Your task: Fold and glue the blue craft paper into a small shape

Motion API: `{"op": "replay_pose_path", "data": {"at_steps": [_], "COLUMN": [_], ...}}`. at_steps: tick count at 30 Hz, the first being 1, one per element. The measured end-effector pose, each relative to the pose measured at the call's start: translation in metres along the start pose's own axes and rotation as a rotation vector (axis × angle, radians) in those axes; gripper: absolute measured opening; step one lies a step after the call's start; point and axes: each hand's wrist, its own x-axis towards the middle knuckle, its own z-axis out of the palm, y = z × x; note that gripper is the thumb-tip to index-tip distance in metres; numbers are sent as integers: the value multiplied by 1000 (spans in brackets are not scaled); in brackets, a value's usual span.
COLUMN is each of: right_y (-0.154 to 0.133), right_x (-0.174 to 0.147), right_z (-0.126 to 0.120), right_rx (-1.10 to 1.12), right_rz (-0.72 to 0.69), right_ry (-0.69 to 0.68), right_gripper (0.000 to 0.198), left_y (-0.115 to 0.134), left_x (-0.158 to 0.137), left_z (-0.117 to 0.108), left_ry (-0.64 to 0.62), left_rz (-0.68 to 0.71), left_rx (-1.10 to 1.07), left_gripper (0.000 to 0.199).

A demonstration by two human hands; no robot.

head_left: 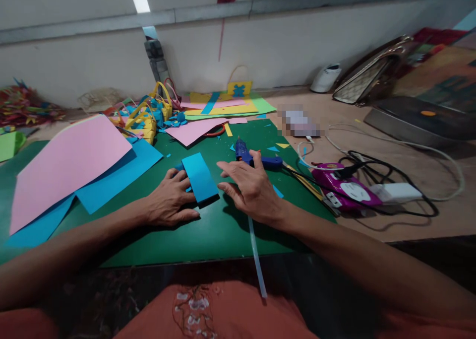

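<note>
A small folded piece of blue paper [201,177] is raised slightly off the green cutting mat [219,239], its shadow under the near edge. My left hand [171,198] is at its left side, with fingertips tucked in behind the paper and partly hidden; the thumb lies apart on the mat. My right hand [253,187] hovers to the right of the paper, fingers apart and holding nothing. Just beyond it lies a blue glue gun [243,152], nozzle pointing away, partly covered by the fingers. A long clear glue stick [257,259] extends below my right hand, past the mat's front edge.
Pink paper [74,168] and blue sheets [119,177] cover the left. Small yellow-and-blue paper baskets [143,123] and red-handled scissors [217,130] lie behind. At right are a purple power strip [345,187] with tangled cords, a blurred phone [299,123] and a dark case [416,120].
</note>
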Motion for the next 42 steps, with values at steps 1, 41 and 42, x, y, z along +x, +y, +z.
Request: {"op": "replay_pose_path", "data": {"at_steps": [1, 41, 42], "right_y": [0, 3, 3], "right_x": [0, -1, -2], "right_z": [0, -1, -1], "right_rx": [3, -91, -96], "right_rz": [2, -127, -133], "right_ry": [3, -31, -32], "right_gripper": [33, 21, 20], "left_y": [0, -8, -7], "left_x": [2, -13, -13], "left_z": [1, -1, -1], "left_ry": [0, 92, 88], "left_rz": [7, 142, 148], "left_rx": [-5, 47, 61], "left_gripper": [49, 26, 27]}}
